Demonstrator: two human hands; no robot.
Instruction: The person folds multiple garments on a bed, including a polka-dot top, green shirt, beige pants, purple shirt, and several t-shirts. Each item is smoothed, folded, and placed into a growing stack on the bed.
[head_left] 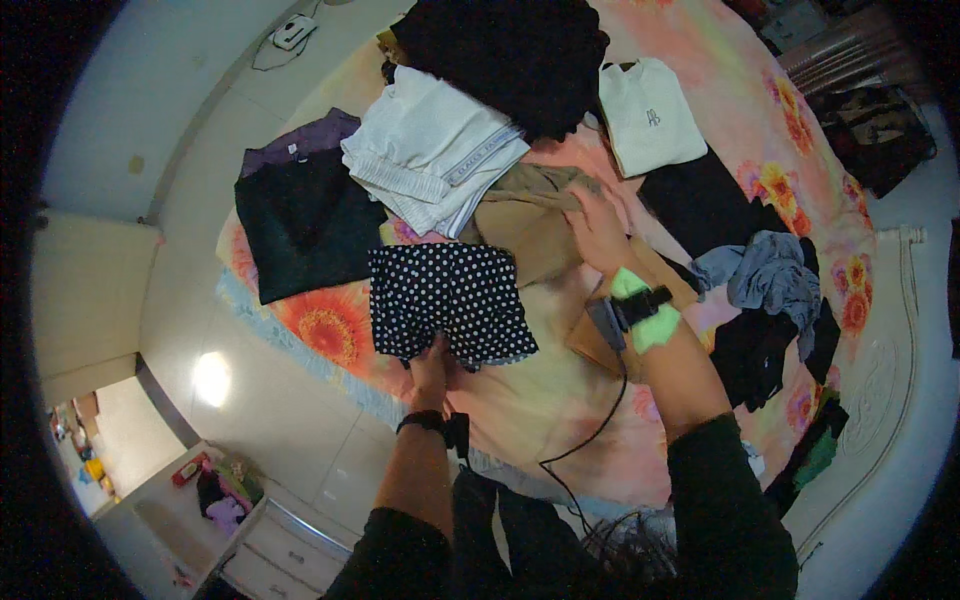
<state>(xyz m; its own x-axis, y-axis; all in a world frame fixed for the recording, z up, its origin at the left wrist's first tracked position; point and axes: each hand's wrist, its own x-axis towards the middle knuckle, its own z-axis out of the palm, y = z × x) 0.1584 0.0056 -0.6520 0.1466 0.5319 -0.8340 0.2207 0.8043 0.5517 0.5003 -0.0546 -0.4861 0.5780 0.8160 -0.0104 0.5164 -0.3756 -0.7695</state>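
Black shorts with white polka dots lie flat on the bed in front of me. My left hand is closed on their lower hem, thumb on top and the other fingers mostly hidden under the cloth. Beyond and to the right is a khaki garment, partly under a folded white garment. My right hand grips the khaki garment's upper right edge, fingertips partly lost in its folds. A brown piece of cloth or paper lies below my right wrist.
A folded dark garment lies at the left, a black heap at the far side. On the right are a folded cream top, black clothes and a crumpled grey-blue garment. A cable hangs from my right wrist device.
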